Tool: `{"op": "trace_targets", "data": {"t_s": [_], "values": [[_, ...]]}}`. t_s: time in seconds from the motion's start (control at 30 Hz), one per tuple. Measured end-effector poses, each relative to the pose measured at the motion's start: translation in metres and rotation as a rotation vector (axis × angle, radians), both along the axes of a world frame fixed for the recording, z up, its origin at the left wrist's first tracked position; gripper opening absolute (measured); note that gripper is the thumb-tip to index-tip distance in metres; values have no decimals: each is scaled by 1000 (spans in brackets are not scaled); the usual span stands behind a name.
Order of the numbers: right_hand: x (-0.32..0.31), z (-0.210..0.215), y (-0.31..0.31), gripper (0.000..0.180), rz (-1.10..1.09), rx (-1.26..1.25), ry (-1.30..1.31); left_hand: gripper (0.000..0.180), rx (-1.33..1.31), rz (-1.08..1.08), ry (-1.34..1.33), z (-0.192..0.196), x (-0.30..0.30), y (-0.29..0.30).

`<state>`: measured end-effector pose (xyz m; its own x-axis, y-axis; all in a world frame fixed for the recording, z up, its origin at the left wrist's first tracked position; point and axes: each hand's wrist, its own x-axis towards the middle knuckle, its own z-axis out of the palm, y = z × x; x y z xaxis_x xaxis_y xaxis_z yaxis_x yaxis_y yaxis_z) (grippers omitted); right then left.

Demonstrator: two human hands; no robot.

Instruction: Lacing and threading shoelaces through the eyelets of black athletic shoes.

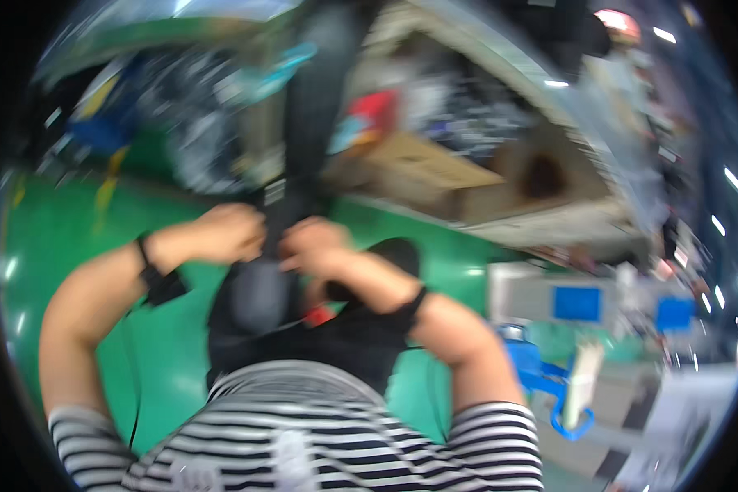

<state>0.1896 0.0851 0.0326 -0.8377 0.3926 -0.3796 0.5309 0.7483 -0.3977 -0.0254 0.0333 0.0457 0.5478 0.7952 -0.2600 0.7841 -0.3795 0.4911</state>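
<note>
Motion blur softens the whole view. My left hand (234, 232) is curled closed at the left edge of a dark upright column or strip (303, 123). Across from it, my right hand (316, 246) is closed too, its fingertips pointing at the same dark thing. What the fingers pinch, if anything, is too smeared to make out. Below the hands, over my dark-clad lap, lies a grey rounded shape (262, 295). A small red patch (320, 315) shows under my right wrist. Each wrist wears a black band.
Ahead on the right, a bench or bin holds a cardboard box (435, 161) and a heap of small dark and clear parts (484, 119). Clear plastic bags (201, 115) lie at the far left. A blue-framed object (549, 373) stands at right. The floor (74, 221) is green.
</note>
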Motion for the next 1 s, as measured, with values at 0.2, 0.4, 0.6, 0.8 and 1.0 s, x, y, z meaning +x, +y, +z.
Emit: {"op": "trace_targets", "data": {"t_s": [0.2, 0.4, 0.6, 0.8, 1.0], "values": [[-25, -9, 2, 24, -283, -38, -293, 10, 101, 74, 148, -12, 14, -2], [-18, -16, -5, 20, -517, -165, -170, 12, 299, 127, 164, -24, 20, -18], [-20, -26, 0, 17, -305, -182, -145, 24, 198, -95, 387, -18, 18, -3], [-18, -41, -18, 15, -636, -44, 62, 20, 173, 87, 258, -13, 19, -16], [-6, -27, -45, 9, -801, -201, 1051, 19, 295, 130, 237, -20, 19, -26]]}}
